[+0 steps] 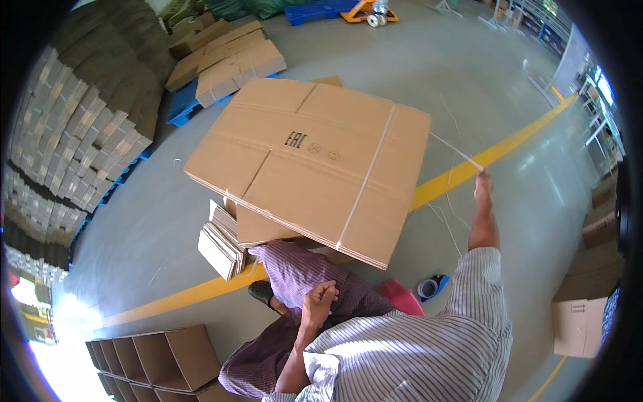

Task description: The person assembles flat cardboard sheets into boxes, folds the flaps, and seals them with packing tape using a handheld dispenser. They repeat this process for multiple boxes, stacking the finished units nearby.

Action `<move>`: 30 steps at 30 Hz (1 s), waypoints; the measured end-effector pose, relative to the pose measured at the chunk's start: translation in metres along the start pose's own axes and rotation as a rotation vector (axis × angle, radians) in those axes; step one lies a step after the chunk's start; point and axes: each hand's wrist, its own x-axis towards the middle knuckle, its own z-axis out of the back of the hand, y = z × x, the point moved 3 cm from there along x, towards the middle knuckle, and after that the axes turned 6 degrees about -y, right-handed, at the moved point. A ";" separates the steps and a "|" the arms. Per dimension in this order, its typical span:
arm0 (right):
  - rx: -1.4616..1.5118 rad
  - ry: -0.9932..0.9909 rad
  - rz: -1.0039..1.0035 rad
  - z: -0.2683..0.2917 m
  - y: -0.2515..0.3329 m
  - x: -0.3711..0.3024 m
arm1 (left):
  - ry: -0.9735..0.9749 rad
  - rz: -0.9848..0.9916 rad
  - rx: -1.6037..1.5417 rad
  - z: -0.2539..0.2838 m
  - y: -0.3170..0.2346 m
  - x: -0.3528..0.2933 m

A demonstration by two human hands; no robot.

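Observation:
A bundle of flat cardboard sheets [315, 161] lies tilted over my lap, bound by a white plastic strap [367, 181] that runs across its right part. The strap's loose end [455, 151] stretches taut from the bundle's right edge to my right hand [483, 184], which is raised at arm's length and pinches it. My left hand [320, 300] rests on my thigh just below the bundle's near edge, its fingers curled with nothing visible in them. Smaller folded cartons [224, 241] lie under the bundle.
Tall stacks of flat cartons [74, 134] fill the left, with more on a blue pallet [228, 60]. Open assembled boxes [161, 358] stand at lower left. A tape roll [429, 288] and a red stool [402, 295] sit by my right side. A yellow floor line [509, 144] crosses; boxes [579, 321] stand right.

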 end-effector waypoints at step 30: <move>1.443 1.176 -0.580 0.012 0.113 -0.313 | -0.451 -0.152 -0.189 0.201 -0.112 0.176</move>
